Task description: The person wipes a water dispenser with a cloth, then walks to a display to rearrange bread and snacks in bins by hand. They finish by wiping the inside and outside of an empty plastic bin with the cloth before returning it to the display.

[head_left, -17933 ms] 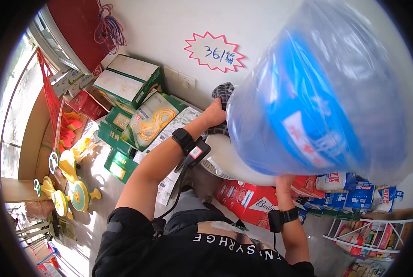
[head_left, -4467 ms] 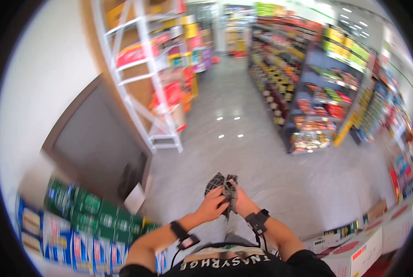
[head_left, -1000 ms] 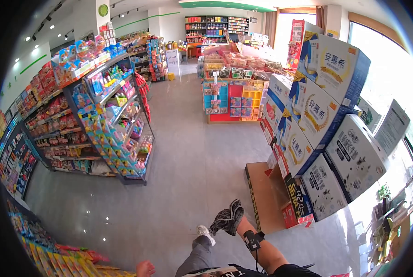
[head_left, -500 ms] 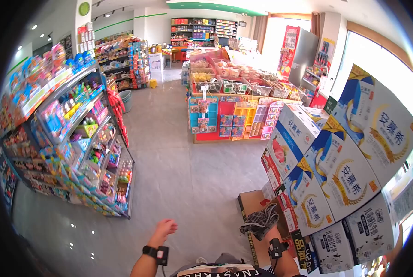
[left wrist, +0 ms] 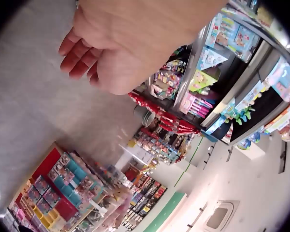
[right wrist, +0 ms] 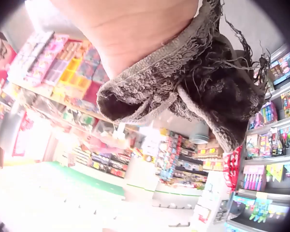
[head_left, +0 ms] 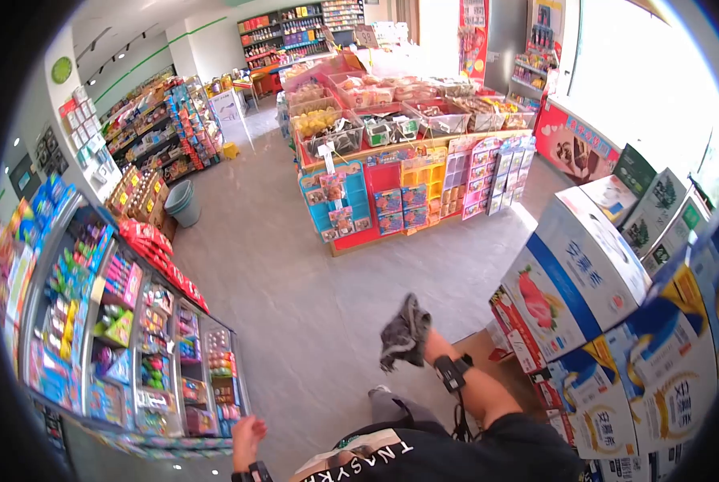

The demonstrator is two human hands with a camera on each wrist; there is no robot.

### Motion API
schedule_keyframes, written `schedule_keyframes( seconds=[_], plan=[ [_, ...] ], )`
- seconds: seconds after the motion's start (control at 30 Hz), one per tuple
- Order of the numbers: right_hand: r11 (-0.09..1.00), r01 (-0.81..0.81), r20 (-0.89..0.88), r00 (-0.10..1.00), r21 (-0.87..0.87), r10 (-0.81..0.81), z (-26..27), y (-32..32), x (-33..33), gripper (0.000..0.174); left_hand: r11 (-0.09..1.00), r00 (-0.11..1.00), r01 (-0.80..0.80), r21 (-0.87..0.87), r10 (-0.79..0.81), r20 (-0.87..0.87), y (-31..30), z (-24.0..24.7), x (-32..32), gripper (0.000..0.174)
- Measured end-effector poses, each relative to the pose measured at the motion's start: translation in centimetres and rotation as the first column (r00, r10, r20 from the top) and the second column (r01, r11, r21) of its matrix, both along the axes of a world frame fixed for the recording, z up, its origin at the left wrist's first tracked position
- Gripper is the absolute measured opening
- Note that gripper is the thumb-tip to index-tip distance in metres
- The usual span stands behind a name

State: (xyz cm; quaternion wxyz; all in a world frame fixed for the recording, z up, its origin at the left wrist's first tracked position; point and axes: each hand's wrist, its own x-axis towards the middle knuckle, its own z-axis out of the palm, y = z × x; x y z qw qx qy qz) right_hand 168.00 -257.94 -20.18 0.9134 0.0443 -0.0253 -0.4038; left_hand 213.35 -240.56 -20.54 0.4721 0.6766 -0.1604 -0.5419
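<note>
A dark grey checked cloth (head_left: 406,331) with frayed edges hangs bunched in my right hand (head_left: 436,345), out in front of my body. In the right wrist view the rag's folds and loose threads cover most of the fingers, while the heel of the right hand (right wrist: 140,38) shows above. My left hand (head_left: 248,438) is low at my side, near the toy shelf. Seen from the left wrist, that hand (left wrist: 121,48) has loosely bent fingers and nothing in them.
A toy shelf (head_left: 142,337) stands on the left. Stacked milk cartons (head_left: 576,273) rise close on the right, beside an open cardboard box (head_left: 488,353). Ahead is a display island (head_left: 375,193) of snack bins; a grey bucket (head_left: 182,202) is farther left.
Earlier, my hands were at a large plastic-wrapped bundle, then both on the cloth. Over the last second I have walked forward past the cartons; the cloth stays in my right hand.
</note>
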Motion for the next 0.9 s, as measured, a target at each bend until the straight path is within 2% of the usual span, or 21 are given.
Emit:
schedule_keyframes(
  seconds=[0.03, 0.07, 0.1, 0.13, 0.17, 0.2, 0.23, 0.27, 0.3, 0.33, 0.37, 0.4, 0.43, 0.47, 0.5, 0.53, 0.6, 0.63, 0.67, 0.7, 0.9],
  plan=[
    [0.987, -0.127, 0.103, 0.985, -0.097, 0.136, 1.0, -4.2, 2.1, 0.035, 0.994, 0.994, -0.108, 0.019, 0.108, -0.015, 0.7, -1.0, 2.5, 0.010],
    [0.959, -0.185, 0.042, 0.979, -0.214, 0.198, 2.8, -8.0, 4.1, 0.034, 0.981, 0.977, -0.173, 0.089, 0.183, -0.110, 1.3, -2.9, 5.5, 0.010],
    [0.917, -0.180, -0.194, 0.974, -0.357, 0.116, 5.7, -10.2, 5.9, 0.025, 0.963, 0.956, -0.240, 0.123, 0.257, -0.145, 1.6, -2.9, 6.7, 0.017],
    [0.847, -0.224, -0.410, 0.912, -0.483, 0.008, 8.5, -12.4, 7.8, 0.019, 0.963, 0.963, -0.222, 0.156, 0.241, -0.122, 1.4, -2.7, 7.3, 0.015],
    [0.817, -0.308, -0.352, 0.926, -0.487, 0.139, 8.5, -15.6, 10.5, 0.016, 0.979, 0.992, -0.114, 0.167, 0.120, -0.032, 0.9, -2.3, 7.3, 0.013],
    [0.775, -0.385, -0.289, 0.919, -0.502, 0.269, 8.3, -18.6, 13.5, 0.013, 0.976, 0.963, 0.140, 0.167, -0.174, 0.207, 0.5, -0.9, 6.6, 0.012],
    [0.663, -0.430, -0.379, 0.896, -0.613, 0.231, 9.0, -20.9, 16.3, 0.011, 0.894, 0.736, 0.390, 0.221, -0.446, 0.510, 0.3, 0.7, 5.5, 0.012],
    [0.529, -0.481, -0.463, 0.868, -0.699, 0.177, 10.3, -22.7, 19.1, 0.009, 0.836, 0.578, 0.482, 0.262, -0.528, 0.622, -0.4, 1.7, 4.9, 0.013],
    [0.334, -0.472, -0.494, 0.869, -0.816, 0.020, 11.2, -24.8, 22.2, 0.007, 0.814, 0.542, 0.513, 0.272, -0.553, 0.633, -1.3, 1.9, 4.5, 0.015],
    [-0.118, -0.299, -0.261, 0.930, -0.947, -0.260, 13.0, -26.9, 25.1, 0.011, 0.823, 0.589, 0.487, 0.293, -0.557, 0.586, -2.8, -0.2, 6.0, 0.014],
    [-0.498, -0.115, 0.139, 0.885, -0.859, -0.445, 14.9, -29.1, 27.9, 0.020, 0.887, 0.806, 0.377, 0.267, -0.456, 0.378, -4.4, -3.8, 8.4, 0.016],
    [-0.474, -0.084, 0.085, 0.942, -0.876, -0.325, 16.1, -30.9, 31.3, 0.023, 0.951, 0.974, 0.188, 0.245, -0.212, 0.075, -6.3, -7.9, 11.6, 0.019],
    [-0.443, -0.066, 0.025, 0.980, -0.894, -0.197, 17.1, -32.8, 34.8, 0.025, 0.960, 0.988, 0.085, 0.267, -0.047, -0.144, -7.4, -11.3, 15.2, 0.023],
    [-0.410, -0.062, -0.037, 0.997, -0.910, -0.069, 18.3, -34.6, 38.2, 0.028, 0.926, 0.914, 0.056, 0.373, 0.103, -0.393, -9.5, -14.4, 19.3, 0.019],
    [-0.430, -0.079, -0.071, 0.997, -0.899, -0.036, 19.7, -36.4, 41.2, 0.028, 0.916, 0.906, -0.110, 0.386, 0.252, -0.340, -10.5, -13.8, 18.6, 0.017],
    [-0.472, -0.120, -0.096, 0.993, -0.873, -0.074, 21.0, -37.8, 43.7, 0.028, 0.895, 0.865, -0.238, 0.377, 0.372, -0.338, -12.3, -13.8, 18.9, 0.015],
    [-0.606, -0.179, -0.069, 0.977, -0.775, -0.200, 24.9, -41.3, 48.4, 0.027, 0.860, 0.775, -0.383, 0.339, 0.498, -0.388, -19.1, -11.4, 19.5, 0.011],
    [-0.670, -0.201, -0.039, 0.968, -0.715, -0.250, 26.6, -42.8, 50.9, 0.027, 0.869, 0.776, -0.390, 0.305, 0.488, -0.398, -22.9, -9.7, 19.5, 0.009],
    [-0.718, -0.211, -0.003, 0.960, -0.663, -0.280, 28.1, -43.9, 53.1, 0.027, 0.947, 0.919, -0.223, 0.230, 0.283, -0.275, -26.9, -6.6, 19.0, 0.007],
    [-0.760, -0.224, 0.035, 0.951, -0.610, -0.308, 29.7, -45.0, 55.0, 0.026, 0.965, 0.944, -0.186, 0.184, 0.228, -0.240, -30.0, -5.8, 19.9, 0.007],
    [-0.812, -0.291, 0.190, 0.880, -0.506, -0.435, 34.6, -54.2, 60.4, 0.025, 0.993, 0.967, -0.107, 0.040, 0.113, -0.228, -47.0, -2.3, 23.7, 0.008]
  ],
)
